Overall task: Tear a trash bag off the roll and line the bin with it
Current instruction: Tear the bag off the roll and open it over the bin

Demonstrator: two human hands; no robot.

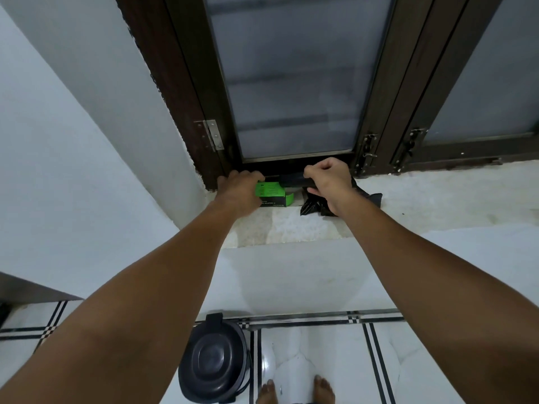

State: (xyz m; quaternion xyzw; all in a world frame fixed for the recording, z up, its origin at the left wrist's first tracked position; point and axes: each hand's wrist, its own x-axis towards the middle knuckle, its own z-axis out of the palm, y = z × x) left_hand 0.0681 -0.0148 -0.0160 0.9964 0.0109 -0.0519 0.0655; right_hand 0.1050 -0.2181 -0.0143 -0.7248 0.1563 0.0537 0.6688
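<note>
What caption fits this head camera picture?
Both hands, left and right, pull black bags from green box.

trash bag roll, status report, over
Left hand on green box, right hand gripping black trash bag roll on the sill. Bag not torn off. Bin on floor, lid closed.

Illumination is dim, cool and even, with a bluish cast over the white painted walls (73, 126). Soft daylight enters through the frosted glass window panes (294, 74), which appear grey and show no glare. Shadows are faint and diffuse; the dark brown wooden window frame (180, 91) loses detail in its deepest parts. A mild reflection sits on the glossy white floor tiles with black stripes (320, 360). Wide-angle distortion is strong: frame lines and both forearms splay towards the edges. Focus is acceptable centrally, with slight softness and compression smear on the glossy black round plastic bin lid (214, 363).
</note>
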